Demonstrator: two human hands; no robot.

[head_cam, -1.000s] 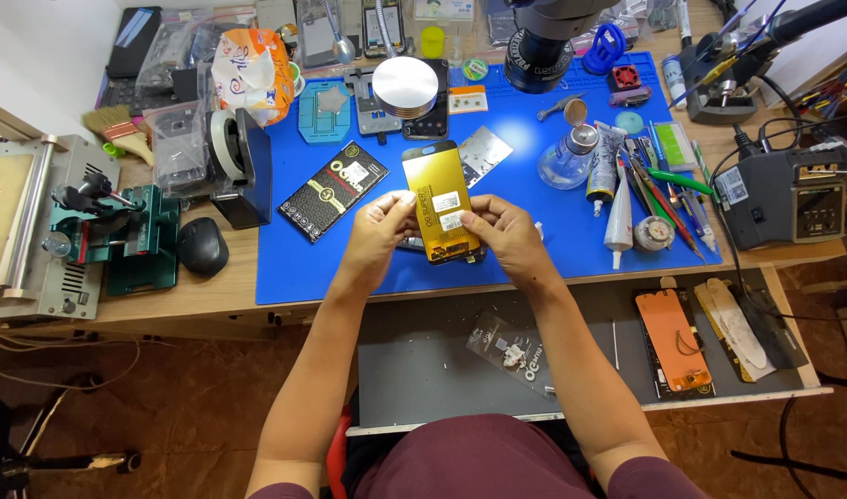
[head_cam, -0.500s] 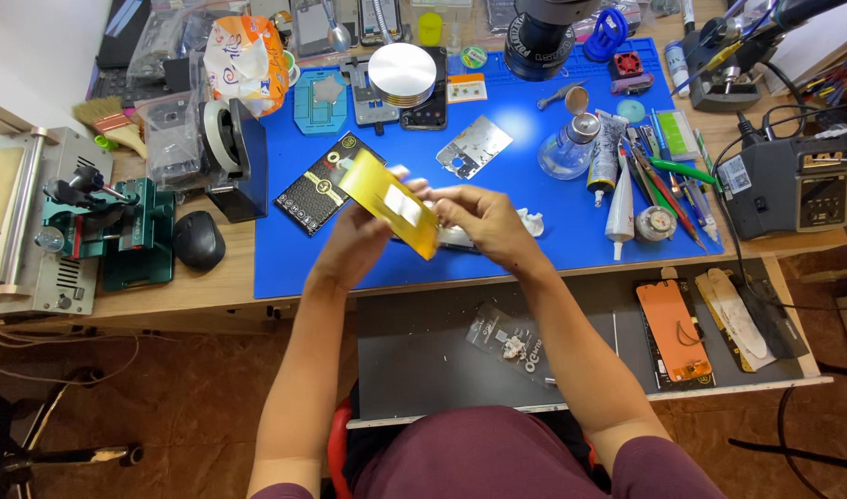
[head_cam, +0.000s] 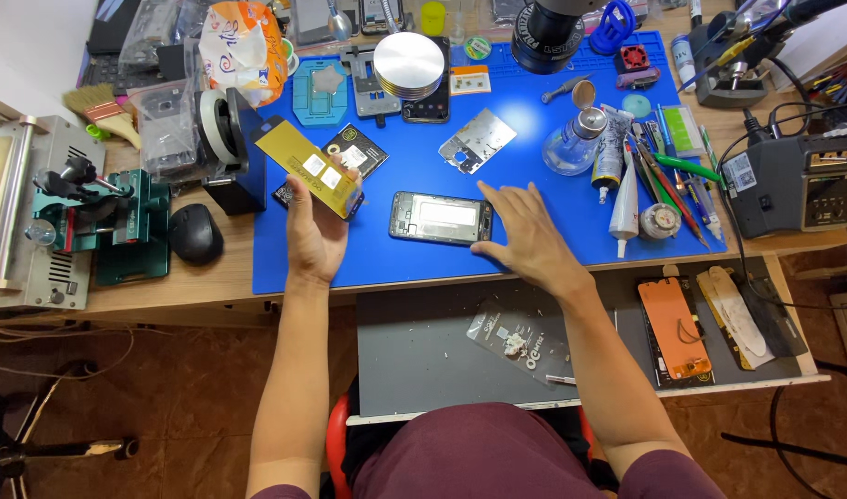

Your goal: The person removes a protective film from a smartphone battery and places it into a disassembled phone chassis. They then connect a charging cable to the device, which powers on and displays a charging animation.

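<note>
My left hand (head_cam: 314, 231) holds a gold phone back panel (head_cam: 309, 167) lifted over the left part of the blue work mat (head_cam: 386, 254). A bare black phone frame (head_cam: 441, 218) lies flat on the mat in front of me. My right hand (head_cam: 525, 231) rests palm down on the mat, fingers spread, its fingertips touching the right end of that frame. A silver metal plate (head_cam: 478, 140) lies on the mat beyond the frame.
A black flat package (head_cam: 345, 157) lies behind the panel. Glass bottle (head_cam: 574, 146), glue tubes (head_cam: 625, 199) and tweezers sit at right, a soldering station (head_cam: 798, 185) beyond. A black mouse (head_cam: 195, 233) and green fixture (head_cam: 118, 222) stand left. An open drawer (head_cam: 423, 351) holds a small bag and orange part (head_cam: 675, 328).
Both hands held the gold panel over the frame a second ago. My left hand has carried the panel off to the left, and my right hand has let go and settled by the frame.
</note>
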